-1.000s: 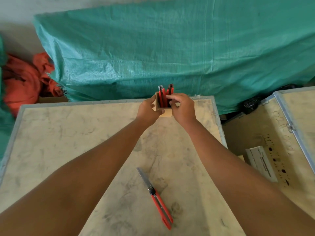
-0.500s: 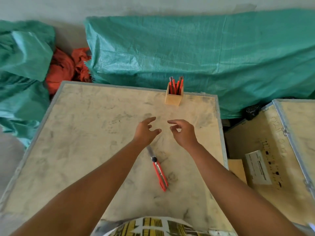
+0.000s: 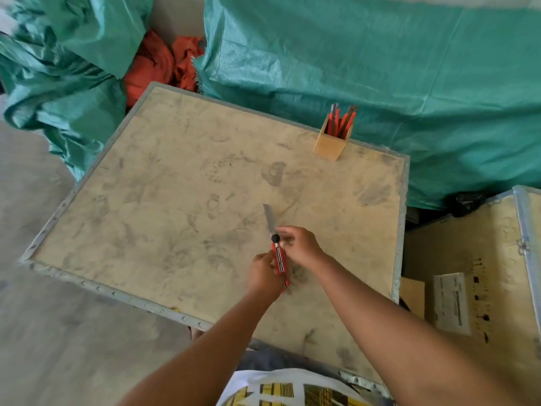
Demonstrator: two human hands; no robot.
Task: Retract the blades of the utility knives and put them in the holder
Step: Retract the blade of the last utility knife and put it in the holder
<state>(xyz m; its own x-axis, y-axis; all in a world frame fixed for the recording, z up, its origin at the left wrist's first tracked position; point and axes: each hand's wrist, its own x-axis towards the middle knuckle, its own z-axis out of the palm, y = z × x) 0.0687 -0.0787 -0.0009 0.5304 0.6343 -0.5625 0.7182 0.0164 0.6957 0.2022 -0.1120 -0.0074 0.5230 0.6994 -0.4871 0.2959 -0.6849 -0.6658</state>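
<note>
Your left hand [image 3: 265, 275] now grips the red utility knife [image 3: 279, 260], blade still out, lifted at the table's [image 3: 164, 200] near middle; your right hand [image 3: 300, 246] pinches beside its black knob. Half a second ago both hovered empty. The wooden holder [image 3: 330, 146] stands far off, knives inside. No label is legible. Green tarpaulin [image 3: 380, 68] lies behind.

Knife handle [image 3: 280, 260] rear hidden by left hand [image 3: 263, 275]; holder [image 3: 330, 146] knives' blade state untellable

Holder [image 3: 331, 146] on crate [image 3: 164, 183] far edge; knife [image 3: 278, 253] nearer, between hands.
</note>
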